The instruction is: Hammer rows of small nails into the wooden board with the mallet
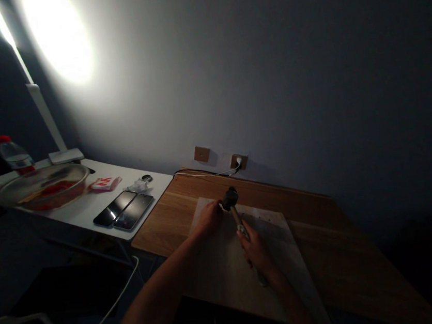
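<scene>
My right hand (pixel 258 251) is closed round the handle of a hammer (pixel 236 213), whose dark head points up and away near the far edge of a pale wooden board (pixel 227 264). My left hand (pixel 209 218) rests on the board just left of the hammer head, fingers pinched together at something too small to make out. The board lies on a brown wooden table (pixel 325 232).
A white side table (pixel 84 208) to the left carries two dark phones (pixel 123 210), a glass dish (pixel 43 188) with red contents, a red-capped bottle (pixel 13 154) and a lit lamp (pixel 45 119). A white cable (pixel 209 173) runs to a wall socket (pixel 238 161).
</scene>
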Tool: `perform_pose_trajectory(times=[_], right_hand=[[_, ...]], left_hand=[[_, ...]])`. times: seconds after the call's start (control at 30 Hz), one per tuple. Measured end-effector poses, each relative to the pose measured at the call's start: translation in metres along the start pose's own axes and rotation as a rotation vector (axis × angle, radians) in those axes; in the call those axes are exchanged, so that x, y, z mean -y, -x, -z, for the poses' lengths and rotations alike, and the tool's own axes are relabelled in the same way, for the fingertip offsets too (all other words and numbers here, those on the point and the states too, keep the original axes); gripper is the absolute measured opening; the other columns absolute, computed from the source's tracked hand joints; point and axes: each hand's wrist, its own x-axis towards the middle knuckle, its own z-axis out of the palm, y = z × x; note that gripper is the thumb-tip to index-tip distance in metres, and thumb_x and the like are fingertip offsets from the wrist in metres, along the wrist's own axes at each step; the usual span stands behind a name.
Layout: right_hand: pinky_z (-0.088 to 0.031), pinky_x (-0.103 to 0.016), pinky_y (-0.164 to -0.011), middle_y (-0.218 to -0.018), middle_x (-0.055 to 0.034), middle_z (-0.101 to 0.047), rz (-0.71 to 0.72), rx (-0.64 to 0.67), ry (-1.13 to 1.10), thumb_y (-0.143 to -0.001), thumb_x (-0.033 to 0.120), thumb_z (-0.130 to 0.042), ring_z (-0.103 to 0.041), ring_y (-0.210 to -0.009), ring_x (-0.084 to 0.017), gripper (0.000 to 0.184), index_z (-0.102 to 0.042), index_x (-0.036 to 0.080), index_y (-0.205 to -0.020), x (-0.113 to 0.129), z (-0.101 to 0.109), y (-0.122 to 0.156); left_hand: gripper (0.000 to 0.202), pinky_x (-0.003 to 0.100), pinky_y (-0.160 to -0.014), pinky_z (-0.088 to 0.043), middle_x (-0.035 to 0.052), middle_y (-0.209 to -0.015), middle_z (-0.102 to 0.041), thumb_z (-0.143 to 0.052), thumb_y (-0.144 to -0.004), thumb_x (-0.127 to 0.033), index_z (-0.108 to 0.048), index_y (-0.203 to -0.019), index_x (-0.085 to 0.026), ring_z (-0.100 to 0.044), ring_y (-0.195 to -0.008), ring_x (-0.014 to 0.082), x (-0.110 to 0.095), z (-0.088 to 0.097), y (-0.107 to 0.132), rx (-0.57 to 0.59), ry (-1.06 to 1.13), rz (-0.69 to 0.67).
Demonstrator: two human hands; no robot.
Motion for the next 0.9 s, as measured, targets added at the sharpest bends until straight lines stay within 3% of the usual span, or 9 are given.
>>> perform_pose_trajectory(times=[0.3,0.5,0.7,0.8,0.9], right_hand=[[-0.034,-0.02,-0.031,-0.053,0.0104,-0.043,0.017,-0.003,-0.02,-0.091,0.056,-0.046,-0.044,-0.033,-0.012,0.077,-0.044,0.012,-0.154,-0.002,0.002,0.002],[-0.035,-0.021,-0.033,-0.052,0.0097,-0.045,0.014,-0.041,0.029,-0.09,0.056,-0.044,-0.045,-0.033,-0.013,0.079,-0.045,0.01,-0.154,-0.007,0.0,0.001],[-0.041,-0.024,-0.04,-0.058,0.0041,-0.057,-0.002,-0.017,0.104,-0.094,0.051,-0.045,-0.052,-0.039,-0.015,0.072,-0.047,0.013,-0.155,-0.004,-0.001,0.0],[-0.049,-0.028,-0.048,-0.07,-0.0022,-0.068,-0.016,0.009,0.192,-0.095,0.046,-0.044,-0.062,-0.048,-0.018,0.069,-0.048,0.012,-0.155,-0.001,0.0,0.001],[-0.058,-0.033,-0.066,-0.099,-0.0111,-0.078,0.001,-0.006,0.244,-0.095,0.045,-0.047,-0.075,-0.073,-0.025,0.066,-0.052,0.014,-0.153,0.0,-0.001,0.002]], left_hand=[[0.022,0.028,-0.082,-0.051,0.0102,-0.1,-0.075,-0.056,-0.088,-0.008,-0.075,-0.096,-0.016,-0.07,-0.093,0.0212,0.002,-0.001,0.0,-0.012,-0.02,-0.029],[0.049,0.027,-0.081,-0.052,0.007,-0.1,-0.078,-0.059,-0.081,-0.003,-0.065,-0.127,-0.016,-0.072,-0.09,0.0198,0.008,-0.005,0.001,0.0,0.039,0.017],[0.041,0.026,-0.08,-0.052,0.0077,-0.099,-0.078,-0.062,-0.08,-0.004,-0.068,-0.118,-0.017,-0.073,-0.09,0.0204,0.003,-0.002,0.001,0.015,0.049,0.05],[0.037,0.027,-0.078,-0.052,0.0085,-0.1,-0.078,-0.063,-0.083,-0.01,-0.067,-0.119,-0.017,-0.073,-0.091,0.0222,-0.001,0.001,0.0,0.004,0.037,0.073],[0.043,0.027,-0.074,-0.051,0.0092,-0.1,-0.078,-0.063,-0.085,-0.013,-0.063,-0.127,-0.017,-0.074,-0.09,0.0239,-0.003,0.002,-0.001,0.017,0.029,0.104]])
